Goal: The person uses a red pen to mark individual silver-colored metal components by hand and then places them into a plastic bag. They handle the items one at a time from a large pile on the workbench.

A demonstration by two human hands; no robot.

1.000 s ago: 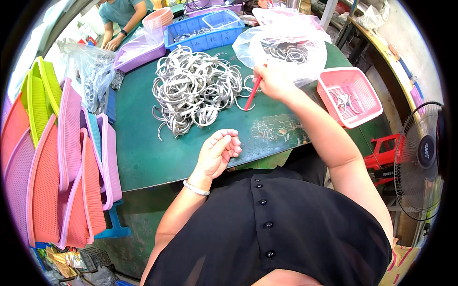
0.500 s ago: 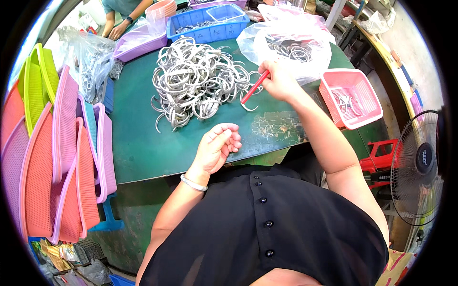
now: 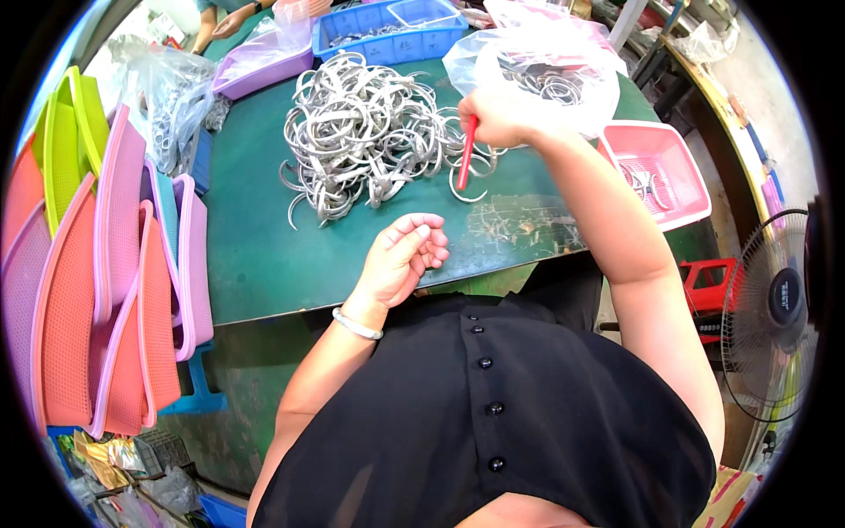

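My right hand (image 3: 500, 114), closed, grips a slim red stick (image 3: 467, 154) that points down toward the table. The stick's lower tip is beside a loose curved metal piece (image 3: 473, 198); whether they touch I cannot tell. To its left spreads a heap of silvery open metal rings (image 3: 361, 132), bangle-like in shape. My left hand (image 3: 407, 257), palm turned up and fingers curled in, hovers near the table's front edge with nothing visible in it. A pale bangle (image 3: 357, 326) circles my left wrist.
The green table (image 3: 255, 273) carries a pink basket (image 3: 664, 172) with a few rings, a clear bag (image 3: 471, 62) of rings, a blue bin (image 3: 392, 48) and a purple tray (image 3: 264, 79). Stacked baskets (image 3: 70, 290) stand left; a fan (image 3: 783, 295) stands right. A co-worker's hand (image 3: 231, 22) shows behind.
My right hand has moved away from me and slightly left, and the red stick has swung more upright. My left hand stays curled in nearly the same place. The view has shifted slightly.
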